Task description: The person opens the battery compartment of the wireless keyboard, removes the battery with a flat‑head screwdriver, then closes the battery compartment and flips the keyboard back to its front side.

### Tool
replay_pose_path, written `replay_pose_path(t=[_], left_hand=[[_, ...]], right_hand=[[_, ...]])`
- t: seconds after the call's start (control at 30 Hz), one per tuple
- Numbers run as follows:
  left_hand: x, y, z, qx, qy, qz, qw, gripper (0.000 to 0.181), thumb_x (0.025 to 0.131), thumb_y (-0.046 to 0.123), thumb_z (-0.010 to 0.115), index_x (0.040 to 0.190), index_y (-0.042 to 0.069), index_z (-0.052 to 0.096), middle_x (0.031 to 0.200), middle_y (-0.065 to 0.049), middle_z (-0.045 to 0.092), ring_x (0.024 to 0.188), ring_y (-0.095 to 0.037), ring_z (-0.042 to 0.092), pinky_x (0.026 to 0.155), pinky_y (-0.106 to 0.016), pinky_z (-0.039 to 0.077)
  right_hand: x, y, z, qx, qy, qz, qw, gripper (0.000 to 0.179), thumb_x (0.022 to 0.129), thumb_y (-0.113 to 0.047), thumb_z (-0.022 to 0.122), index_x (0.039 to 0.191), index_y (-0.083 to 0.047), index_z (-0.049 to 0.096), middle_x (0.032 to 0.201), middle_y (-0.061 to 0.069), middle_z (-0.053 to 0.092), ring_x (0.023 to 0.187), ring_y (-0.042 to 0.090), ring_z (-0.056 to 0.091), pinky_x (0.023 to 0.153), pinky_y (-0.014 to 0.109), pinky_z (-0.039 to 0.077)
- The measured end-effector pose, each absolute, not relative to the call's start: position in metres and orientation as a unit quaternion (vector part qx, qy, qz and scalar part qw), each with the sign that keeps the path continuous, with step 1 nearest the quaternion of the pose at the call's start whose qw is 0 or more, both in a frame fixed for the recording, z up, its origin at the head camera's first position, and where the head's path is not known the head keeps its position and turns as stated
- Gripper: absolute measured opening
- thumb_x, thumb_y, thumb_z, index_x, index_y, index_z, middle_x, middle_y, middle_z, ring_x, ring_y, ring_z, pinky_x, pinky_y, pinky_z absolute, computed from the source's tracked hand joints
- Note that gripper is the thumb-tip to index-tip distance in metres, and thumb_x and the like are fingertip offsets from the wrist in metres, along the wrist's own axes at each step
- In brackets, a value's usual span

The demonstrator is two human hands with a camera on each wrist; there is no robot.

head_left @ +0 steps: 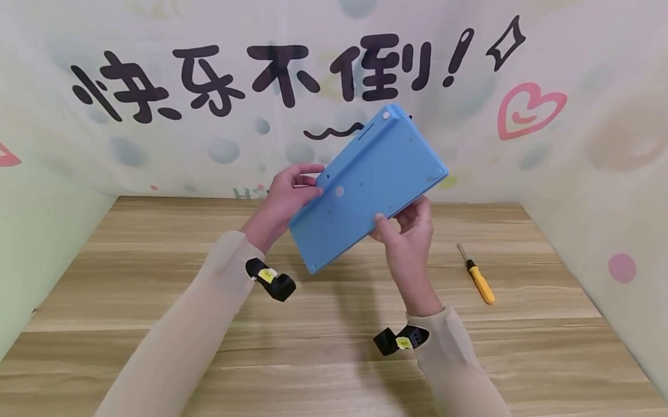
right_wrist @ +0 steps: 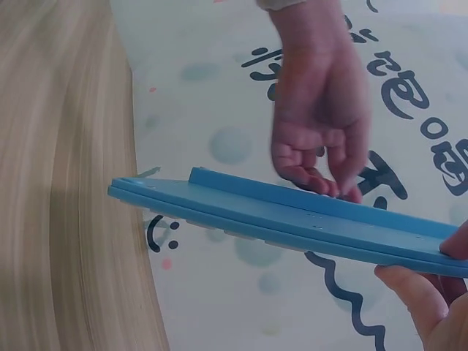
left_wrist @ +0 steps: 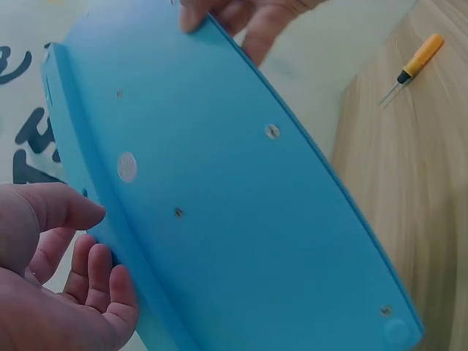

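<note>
One left hand (head_left: 282, 202) and one right hand (head_left: 410, 236), so two hands. Two sleeves, one left (head_left: 165, 343) and one right (head_left: 461, 365). Two black cameras, one on the left wrist (head_left: 280, 288), one on the right (head_left: 384, 342). One blue panel (head_left: 361, 188). One screwdriver (head_left: 480, 284). One table (head_left: 253, 389). Above, four whole black characters (head_left: 286, 85) in a row, one whole exclamation mark (head_left: 461, 54), one outlined star (head_left: 507, 43) and one whole pink heart (head_left: 524, 120).
</note>
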State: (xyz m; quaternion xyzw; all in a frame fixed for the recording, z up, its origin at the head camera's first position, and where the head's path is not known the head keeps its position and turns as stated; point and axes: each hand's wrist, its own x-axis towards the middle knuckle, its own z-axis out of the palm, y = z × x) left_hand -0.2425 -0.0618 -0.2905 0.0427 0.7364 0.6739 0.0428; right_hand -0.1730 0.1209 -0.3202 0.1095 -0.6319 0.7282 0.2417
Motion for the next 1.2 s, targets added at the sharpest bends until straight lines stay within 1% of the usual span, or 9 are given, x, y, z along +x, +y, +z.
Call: replay_pose_path(t=[0.1,0.23,0.33,0.57,0.73,0.9,0.97,1.1,1.2], left_hand=[[-0.241,-0.066,-0.301,0.028,0.732,0.679,0.047,0.041,0.087,-0.002,0.057,0.126,0.008,0.053,0.106,-0.012,0.051,0.100,-0.024,0.050,0.090,-0.037,0.041],[-0.240,-0.071,-0.315,0.009,0.717,0.695,0.054,0.043,0.086,-0.004,0.057,0.127,0.007,0.052,0.104,-0.009,0.050,0.099,-0.021,0.048,0.085,-0.032,0.043],[-0.239,-0.075,-0.325,-0.004,0.706,0.706,0.057,0.043,0.086,-0.003,0.056,0.128,0.007,0.050,0.102,-0.008,0.048,0.097,-0.020,0.047,0.080,-0.029,0.042],[-0.233,-0.083,-0.343,-0.036,0.701,0.710,0.047,0.046,0.086,-0.005,0.055,0.130,0.007,0.049,0.098,-0.006,0.047,0.092,-0.017,0.046,0.078,-0.031,0.041],[-0.229,-0.084,-0.353,-0.067,0.698,0.712,0.042,0.048,0.084,-0.004,0.056,0.130,0.008,0.048,0.098,-0.005,0.048,0.089,-0.015,0.047,0.074,-0.028,0.041],[-0.226,-0.084,-0.362,-0.084,0.683,0.725,0.042,0.043,0.085,-0.001,0.056,0.128,0.006,0.048,0.101,-0.007,0.048,0.091,-0.016,0.047,0.083,-0.035,0.042],[-0.225,-0.084,-0.366,-0.084,0.675,0.732,0.039,0.041,0.086,-0.001,0.055,0.126,0.004,0.049,0.100,-0.006,0.047,0.088,-0.016,0.047,0.083,-0.036,0.041],[-0.223,-0.083,-0.375,-0.079,0.657,0.749,0.042,0.037,0.086,-0.002,0.054,0.123,0.001,0.049,0.097,-0.005,0.046,0.082,-0.014,0.046,0.079,-0.033,0.042],[-0.221,-0.081,-0.381,-0.072,0.626,0.775,0.050,0.036,0.086,-0.004,0.053,0.122,0.000,0.047,0.100,-0.006,0.047,0.084,-0.014,0.048,0.085,-0.037,0.042]], right_hand=[[-0.173,0.122,-0.318,0.103,-0.627,0.733,0.242,0.045,0.079,0.010,0.053,0.119,0.000,0.036,0.107,0.014,0.049,0.095,0.027,0.053,0.064,0.039,0.053],[-0.173,0.124,-0.316,0.096,-0.623,0.737,0.243,0.046,0.079,0.011,0.053,0.120,0.000,0.036,0.109,0.015,0.049,0.098,0.027,0.053,0.066,0.040,0.053],[-0.172,0.125,-0.315,0.089,-0.621,0.740,0.241,0.046,0.080,0.011,0.053,0.121,-0.001,0.035,0.111,0.015,0.048,0.101,0.028,0.053,0.067,0.040,0.053],[-0.172,0.127,-0.312,0.088,-0.612,0.748,0.240,0.046,0.080,0.010,0.053,0.121,-0.001,0.035,0.112,0.017,0.045,0.103,0.030,0.051,0.067,0.041,0.053],[-0.173,0.128,-0.311,0.093,-0.615,0.745,0.240,0.047,0.081,0.010,0.052,0.122,-0.001,0.033,0.113,0.017,0.045,0.104,0.029,0.052,0.067,0.042,0.053],[-0.175,0.129,-0.309,0.100,-0.612,0.747,0.241,0.045,0.081,0.009,0.053,0.121,-0.002,0.033,0.113,0.017,0.044,0.104,0.029,0.051,0.069,0.042,0.053],[-0.175,0.130,-0.308,0.102,-0.607,0.750,0.241,0.045,0.082,0.009,0.053,0.120,-0.002,0.033,0.113,0.017,0.043,0.104,0.029,0.051,0.069,0.042,0.053],[-0.177,0.130,-0.307,0.102,-0.598,0.757,0.242,0.044,0.081,0.010,0.052,0.119,-0.002,0.034,0.112,0.018,0.043,0.104,0.030,0.051,0.069,0.043,0.052],[-0.177,0.130,-0.306,0.100,-0.595,0.760,0.244,0.044,0.081,0.010,0.052,0.119,-0.002,0.034,0.111,0.017,0.044,0.103,0.031,0.052,0.069,0.043,0.052]])
